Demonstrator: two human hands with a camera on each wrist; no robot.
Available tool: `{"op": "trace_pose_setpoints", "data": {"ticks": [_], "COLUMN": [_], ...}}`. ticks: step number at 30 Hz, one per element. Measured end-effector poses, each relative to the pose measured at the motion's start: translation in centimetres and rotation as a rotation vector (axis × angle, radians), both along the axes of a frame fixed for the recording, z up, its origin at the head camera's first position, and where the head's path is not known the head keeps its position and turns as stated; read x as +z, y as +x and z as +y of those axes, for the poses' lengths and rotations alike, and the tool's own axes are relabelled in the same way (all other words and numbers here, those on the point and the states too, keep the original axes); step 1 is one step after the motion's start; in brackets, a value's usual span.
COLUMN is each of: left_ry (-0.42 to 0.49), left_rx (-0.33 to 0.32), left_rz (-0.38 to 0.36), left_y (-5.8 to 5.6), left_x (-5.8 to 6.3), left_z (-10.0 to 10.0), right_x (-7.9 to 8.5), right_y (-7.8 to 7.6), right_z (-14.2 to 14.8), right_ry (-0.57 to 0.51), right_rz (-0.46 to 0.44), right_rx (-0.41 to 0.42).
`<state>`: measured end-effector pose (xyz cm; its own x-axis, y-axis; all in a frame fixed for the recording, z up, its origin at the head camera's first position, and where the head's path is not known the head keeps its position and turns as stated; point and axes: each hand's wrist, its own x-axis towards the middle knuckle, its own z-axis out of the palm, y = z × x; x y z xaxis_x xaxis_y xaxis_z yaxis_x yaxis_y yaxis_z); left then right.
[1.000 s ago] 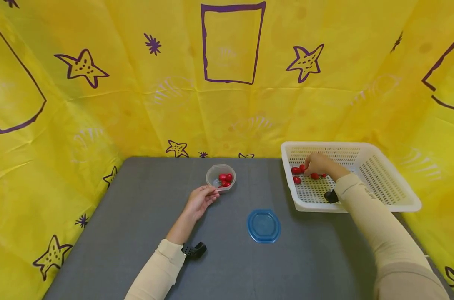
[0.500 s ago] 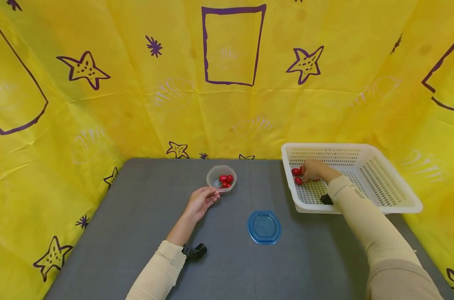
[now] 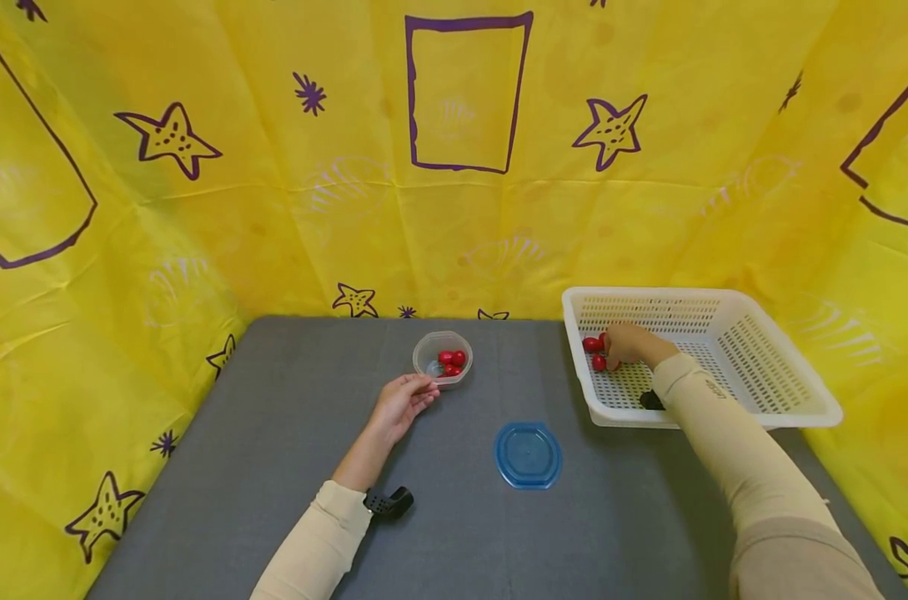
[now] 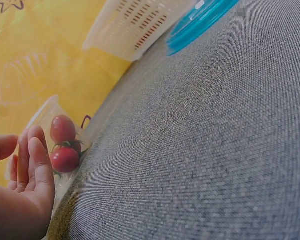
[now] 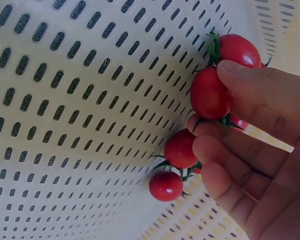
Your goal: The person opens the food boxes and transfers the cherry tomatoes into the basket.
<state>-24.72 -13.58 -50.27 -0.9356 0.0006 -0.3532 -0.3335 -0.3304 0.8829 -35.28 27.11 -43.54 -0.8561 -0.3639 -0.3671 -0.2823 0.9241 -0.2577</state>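
Likely light, smooth and easily bruised, the tomato (image 5: 210,93) in the white basket (image 3: 626,413) suits a gentle pinch round its middle, as the right hand (image 3: 629,343) holds it, with neighbouring tomatoes (image 5: 182,148) crowding close. The left hand (image 3: 403,404) touches the clear bowl (image 3: 422,354), whether gripping I cannot tell; a blue lid (image 3: 529,455) lies apart on the worktop (image 3: 454,525).
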Motion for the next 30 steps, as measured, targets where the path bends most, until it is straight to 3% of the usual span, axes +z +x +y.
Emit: {"op": "trace_pose_setpoints", "data": {"ticks": [14,22,30], "left_ry": [-0.015,-0.013,-0.012], "left_rx": [-0.001,0.007,0.007], "left_rz": [0.02,0.007,0.001], "left_y": [0.1,0.2,0.2], "left_x": [0.0,0.0,0.3], "left_z": [0.1,0.1,0.2], "right_x": [1.4,2.0,3.3], "right_y": [0.8,0.9,0.4], "right_z": [0.3,0.7,0.8], "right_ry": [0.005,-0.047,0.006], "right_rz": [0.016,-0.031,0.064], "right_rx": [-0.007,-0.031,0.008]}}
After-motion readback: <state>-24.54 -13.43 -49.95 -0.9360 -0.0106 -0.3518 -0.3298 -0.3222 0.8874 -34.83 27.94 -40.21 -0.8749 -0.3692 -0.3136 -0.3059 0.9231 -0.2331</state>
